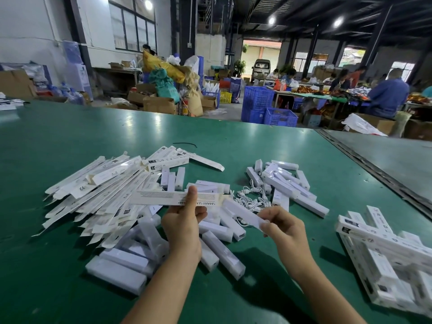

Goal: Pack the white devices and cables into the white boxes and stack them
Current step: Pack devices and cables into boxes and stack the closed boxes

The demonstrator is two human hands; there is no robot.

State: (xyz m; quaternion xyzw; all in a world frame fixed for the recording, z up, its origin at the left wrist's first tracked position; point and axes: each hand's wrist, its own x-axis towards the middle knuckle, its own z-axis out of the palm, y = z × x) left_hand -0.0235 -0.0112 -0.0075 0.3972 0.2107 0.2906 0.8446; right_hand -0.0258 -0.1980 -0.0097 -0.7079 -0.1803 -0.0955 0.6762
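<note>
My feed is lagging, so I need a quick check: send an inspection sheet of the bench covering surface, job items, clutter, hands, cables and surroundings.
Surface: green table, glossy.
Job's things: flat boxes piled at left; loose white devices heaped in the middle and further back; packed boxes stacked crosswise at right.
Clutter: one thin black strand beyond the boxes.
Grippers: left hand grips a white box; right hand pinches a white device, its tip at the box's end.
Cables: white cables tangled between the device heaps.
Surroundings: blue crates, cartons, people at other tables.
</note>
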